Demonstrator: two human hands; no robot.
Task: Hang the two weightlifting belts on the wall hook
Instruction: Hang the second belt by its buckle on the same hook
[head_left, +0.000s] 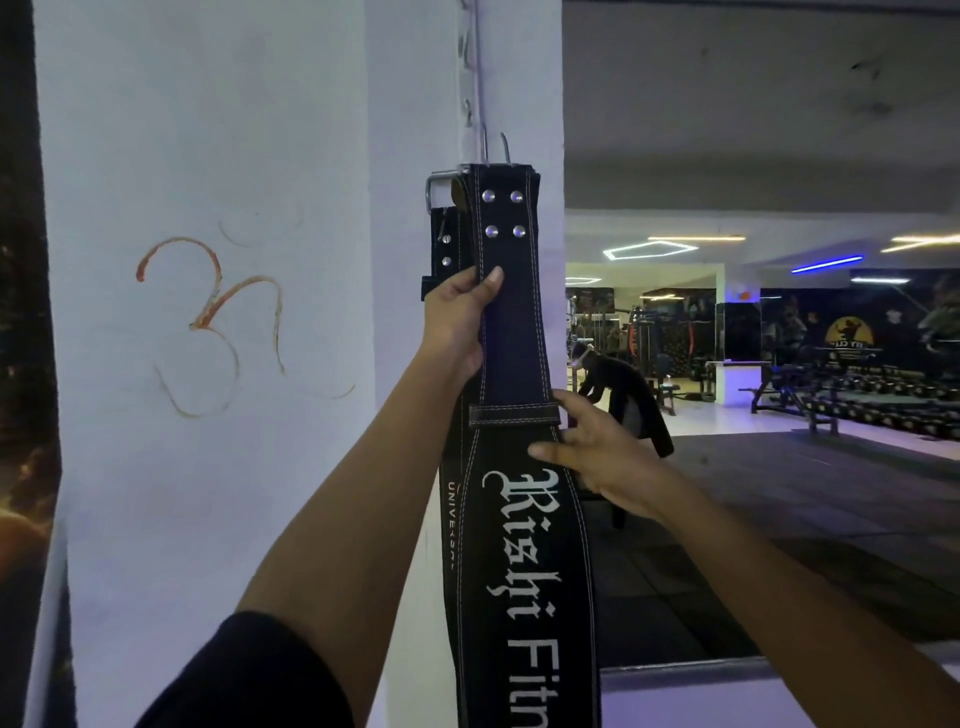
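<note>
A black weightlifting belt (514, 332) with white gothic lettering hangs down the white pillar's corner, its top end with several rivets at the metal wall hook (494, 148). A second black belt (451, 525), with small "UNIVERSAL" print, lies behind it, its buckle end (441, 189) showing at upper left. My left hand (457, 322) grips the front belt's left edge below the rivets, thumb across its face. My right hand (587, 452) holds the belt's right edge near the stitched loop, fingers around it.
A white pillar (234, 312) with an orange painted symbol fills the left. To the right a gym floor opens out, with a bent-over person (613, 379), benches, dumbbell racks (883, 400) and machines. A white ledge (727, 686) runs along the bottom right.
</note>
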